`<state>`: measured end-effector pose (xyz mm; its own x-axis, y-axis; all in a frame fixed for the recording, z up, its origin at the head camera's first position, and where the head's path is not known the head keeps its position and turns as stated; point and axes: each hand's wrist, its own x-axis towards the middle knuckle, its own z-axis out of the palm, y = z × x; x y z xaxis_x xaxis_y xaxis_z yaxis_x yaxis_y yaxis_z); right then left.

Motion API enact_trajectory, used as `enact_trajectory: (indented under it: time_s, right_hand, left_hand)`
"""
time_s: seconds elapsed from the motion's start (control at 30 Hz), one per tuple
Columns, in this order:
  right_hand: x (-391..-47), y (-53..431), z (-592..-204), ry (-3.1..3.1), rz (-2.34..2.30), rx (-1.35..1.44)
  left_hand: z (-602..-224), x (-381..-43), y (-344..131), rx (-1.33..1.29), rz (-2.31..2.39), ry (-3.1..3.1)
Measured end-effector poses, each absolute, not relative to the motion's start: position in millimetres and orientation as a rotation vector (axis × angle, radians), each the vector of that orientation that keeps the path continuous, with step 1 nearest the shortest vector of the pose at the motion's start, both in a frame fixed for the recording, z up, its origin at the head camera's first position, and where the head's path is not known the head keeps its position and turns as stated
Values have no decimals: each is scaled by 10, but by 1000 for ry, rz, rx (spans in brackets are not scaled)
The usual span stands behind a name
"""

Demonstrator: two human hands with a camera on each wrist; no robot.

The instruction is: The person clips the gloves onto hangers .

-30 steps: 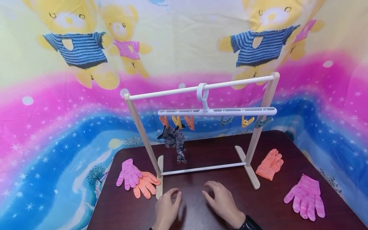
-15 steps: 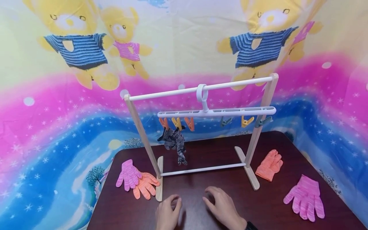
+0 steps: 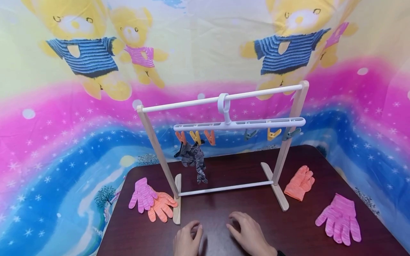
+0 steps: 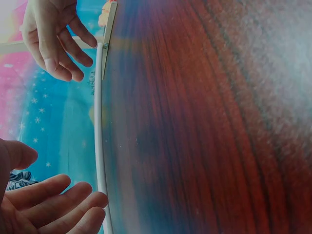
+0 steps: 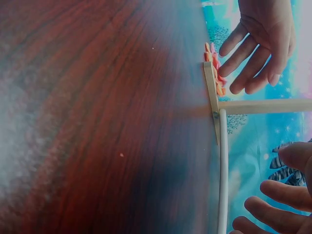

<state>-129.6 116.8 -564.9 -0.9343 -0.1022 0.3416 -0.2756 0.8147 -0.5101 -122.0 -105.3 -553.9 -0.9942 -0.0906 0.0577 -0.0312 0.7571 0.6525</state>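
Observation:
In the head view my left hand (image 3: 187, 240) and right hand (image 3: 250, 233) hover apart at the table's near side, fingers loosely bent and holding nothing. Both wrist views show the palms facing each other above the wood. Ahead of them stands a small drying rack (image 3: 205, 189) with a white clip hanger (image 3: 238, 124) hooked on its top bar. A grey-and-black striped glove (image 3: 193, 156) hangs from the hanger's left end, at an orange clip (image 3: 180, 137) and a yellow clip (image 3: 195, 137). The other clips hold nothing.
Left of the rack, a pink glove (image 3: 142, 195) overlaps an orange glove (image 3: 162, 208) on the dark table (image 3: 217, 209). To the right lie another orange glove (image 3: 300, 184) and another pink glove (image 3: 339, 218). A printed bear backdrop (image 3: 205, 46) surrounds the table behind.
Both hands have drawn back slightly toward the near edge, keeping their loose shape. The hanging glove has swung a little; the rack and the gloves on the table stay put.

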Motion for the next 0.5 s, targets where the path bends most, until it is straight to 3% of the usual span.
enact_trajectory:
  time_s: [0.5]
  right_hand:
    - [-1254,1195,-5641,-2678,812,305]
  left_hand:
    - [-5527,-1156,-1065,105,-1055,-2861]
